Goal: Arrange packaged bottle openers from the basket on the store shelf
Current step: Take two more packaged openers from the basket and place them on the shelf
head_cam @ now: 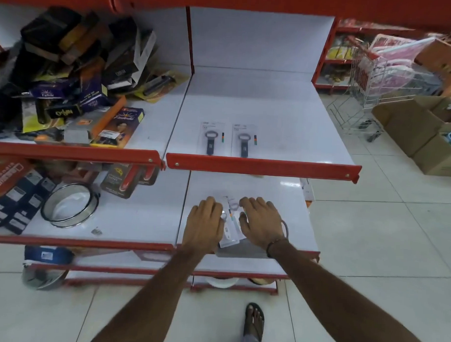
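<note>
Two packaged bottle openers lie side by side on the upper white shelf (292,127), one on the left (210,139) and one on the right (244,141), near its red front rail. On the lower shelf (277,195) a small pile of white bottle opener packs (231,222) lies between my hands. My left hand (204,224) rests palm down on the pile's left side. My right hand (262,222) presses on its right side, fingers spread. Most of the pile is hidden under my hands. The basket is not in view.
The left shelf bays hold a heap of dark boxed goods (69,70), a round metal sieve (69,206) and carded peelers (128,180). A wire shopping trolley (363,81) and cardboard boxes (425,137) stand on the tiled floor at right. My sandalled foot (254,322) is below.
</note>
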{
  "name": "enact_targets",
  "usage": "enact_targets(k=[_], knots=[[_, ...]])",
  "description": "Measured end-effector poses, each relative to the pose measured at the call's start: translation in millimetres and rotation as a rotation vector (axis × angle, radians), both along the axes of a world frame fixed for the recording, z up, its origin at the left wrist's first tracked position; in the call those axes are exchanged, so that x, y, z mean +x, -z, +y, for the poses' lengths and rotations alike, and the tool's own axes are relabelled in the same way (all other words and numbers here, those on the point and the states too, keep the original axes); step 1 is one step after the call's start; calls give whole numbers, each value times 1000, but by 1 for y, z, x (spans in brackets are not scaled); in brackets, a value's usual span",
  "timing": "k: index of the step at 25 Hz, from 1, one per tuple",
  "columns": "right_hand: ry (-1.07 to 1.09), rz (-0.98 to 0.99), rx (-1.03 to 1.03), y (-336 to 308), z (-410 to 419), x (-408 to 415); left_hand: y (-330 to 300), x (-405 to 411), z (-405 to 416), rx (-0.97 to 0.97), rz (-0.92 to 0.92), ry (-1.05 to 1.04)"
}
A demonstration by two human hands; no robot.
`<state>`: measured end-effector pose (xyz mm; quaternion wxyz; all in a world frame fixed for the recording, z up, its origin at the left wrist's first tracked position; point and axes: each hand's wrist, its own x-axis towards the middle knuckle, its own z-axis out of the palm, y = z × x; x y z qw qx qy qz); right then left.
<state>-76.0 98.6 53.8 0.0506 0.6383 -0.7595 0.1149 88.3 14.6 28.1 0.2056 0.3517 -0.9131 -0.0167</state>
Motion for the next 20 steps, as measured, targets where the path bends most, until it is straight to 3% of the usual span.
enact_targets(k=[3, 7, 12, 16, 20], knots=[[55, 0, 238, 16, -12, -10, 24, -7, -9, 208, -220, -89], [61, -128, 372, 36, -54, -22, 42, -32, -32, 307, -232, -175], [-50, -118, 492, 69, -116, -39, 69, -59, -66, 355, -334, -226], [-133, -26, 341, 79, -131, -53, 76, -68, -78, 322, -252, -248], [-120, -130, 220, 63, -125, -59, 63, -71, -77, 301, -157, -257]])
